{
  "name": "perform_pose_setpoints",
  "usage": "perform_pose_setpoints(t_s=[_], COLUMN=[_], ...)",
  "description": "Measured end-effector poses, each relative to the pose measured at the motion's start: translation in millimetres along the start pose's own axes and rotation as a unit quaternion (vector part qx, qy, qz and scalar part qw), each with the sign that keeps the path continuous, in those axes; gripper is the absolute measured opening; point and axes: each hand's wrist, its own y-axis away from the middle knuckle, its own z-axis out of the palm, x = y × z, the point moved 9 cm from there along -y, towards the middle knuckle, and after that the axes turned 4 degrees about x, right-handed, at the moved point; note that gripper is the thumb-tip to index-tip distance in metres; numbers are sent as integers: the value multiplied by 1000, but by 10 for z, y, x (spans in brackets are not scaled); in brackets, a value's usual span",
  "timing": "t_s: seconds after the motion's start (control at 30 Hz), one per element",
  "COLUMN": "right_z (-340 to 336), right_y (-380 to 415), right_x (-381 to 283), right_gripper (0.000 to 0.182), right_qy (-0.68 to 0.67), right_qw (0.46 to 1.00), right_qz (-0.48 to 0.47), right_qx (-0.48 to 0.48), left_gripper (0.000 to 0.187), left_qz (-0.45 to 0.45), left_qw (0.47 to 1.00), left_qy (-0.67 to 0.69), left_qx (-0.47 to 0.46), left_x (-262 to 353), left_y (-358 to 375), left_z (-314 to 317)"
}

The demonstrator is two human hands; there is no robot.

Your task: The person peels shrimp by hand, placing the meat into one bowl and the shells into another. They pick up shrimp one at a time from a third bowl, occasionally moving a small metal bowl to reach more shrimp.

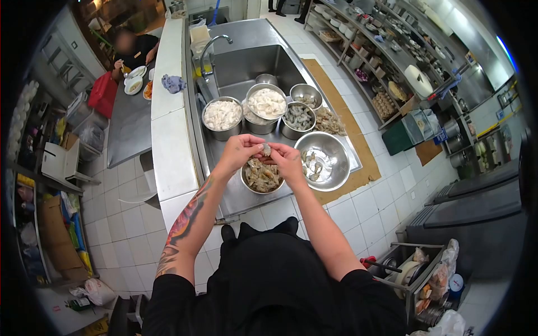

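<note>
A small grey shrimp is pinched between the fingers of my left hand and my right hand. Both hands are closed on it, above a metal bowl heaped with unpeeled shrimp. To the right, a wide steel bowl has a few pale pieces at its bottom. Beyond my hands, a container of grey shrimp stands beside pots filled with whitish pieces, one resting on top of another. A heap of shells and heads lies at the counter's right edge.
A steel sink with a curved faucet lies past the pots. On the white ledge at left is a crumpled blue cloth. Across it, another person sits eating at a metal table. Shelves line the right.
</note>
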Motion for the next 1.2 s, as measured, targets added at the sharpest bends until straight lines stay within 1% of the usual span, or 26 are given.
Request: perform_pose_setpoints(t_s=[0.07,0.1,0.13,0.17,0.23,0.27,0.33,0.37,0.4,0.43,0.47,0.53,0.57,0.67,0.73,0.77,0.83,0.87,0.93,0.97,1.03,1.07,1.1,1.13,1.17,1.2], right_z=[-51,-69,-78,-76,7,13,56,22,-42,-110,-164,-105,-118,-117,-25,-12,188,189,98,60,-135,-161,-139,-125,-102,-103], right_y=[-36,-59,-70,-66,-37,-34,-23,-46,-80,-105,-110,-41,-33,-43,-16,0,91,86,62,27,-74,-62,2,30,24,28], right_x=[28,-21,-61,-66,-225,-236,-284,-210,-110,-4,47,69,40,-27,-245,-291,-567,-554,-534,-420,-138,-66,-92,-85,-66,-107], right_gripper=[23,23,23,23,23,23,23,23,23,23,23,23,23,24,23,23,21,21,17,17,17,17,15,14,14,14], right_qy=[-23,60,143,143,300,300,372,372,286,198,198,24,25,28,243,243,423,423,396,396,197,197,107,17,16,40], right_qw=[999,998,990,990,947,947,919,919,953,978,978,999,999,999,967,967,886,886,898,898,977,977,992,997,997,994], right_qz=[22,6,-11,-11,-115,-115,-130,-130,-96,-61,-61,38,38,38,-66,-65,-180,-180,-191,-191,-72,-71,-53,-34,-33,-67], right_qx=[-3,-5,-7,-5,3,4,4,4,12,20,19,-20,-20,-20,-39,-37,-60,-59,-10,-11,31,30,46,62,61,75], left_gripper=[19,19,19,19,19,19,20,20,20,20,20,20,20,19,19,18,18,17,17,17,16,16,16,16,16,16], left_qz=[20,20,35,50,60,71,75,79,79,67,56,51,48,45,51,58,76,93,109,125,115,106,106,145,182,181], left_qw=[1000,1000,997,992,989,985,985,985,985,991,996,997,998,998,996,993,987,980,979,979,983,986,986,974,958,958], left_qy=[-15,-15,-66,-116,-136,-157,-156,-155,-155,-113,-71,-49,-27,-44,-74,-103,-141,-178,-171,-163,-145,-127,-127,-173,-218,-219], left_qx=[-7,-7,6,19,18,19,14,11,11,2,-8,-15,-23,-17,-7,2,4,7,7,8,11,12,13,23,34,35], left_x=[1,15,48,82,127,151,141,139,131,107,81,67,60,60,156,194,214,237,236,252,304,315,301,335,375,367], left_y=[-10,3,24,47,86,98,104,105,97,83,71,53,49,48,114,141,156,163,167,172,186,188,172,161,169,169], left_z=[20,31,27,36,84,97,109,110,98,95,98,107,119,105,138,146,162,165,171,171,179,180,172,158,152,153])
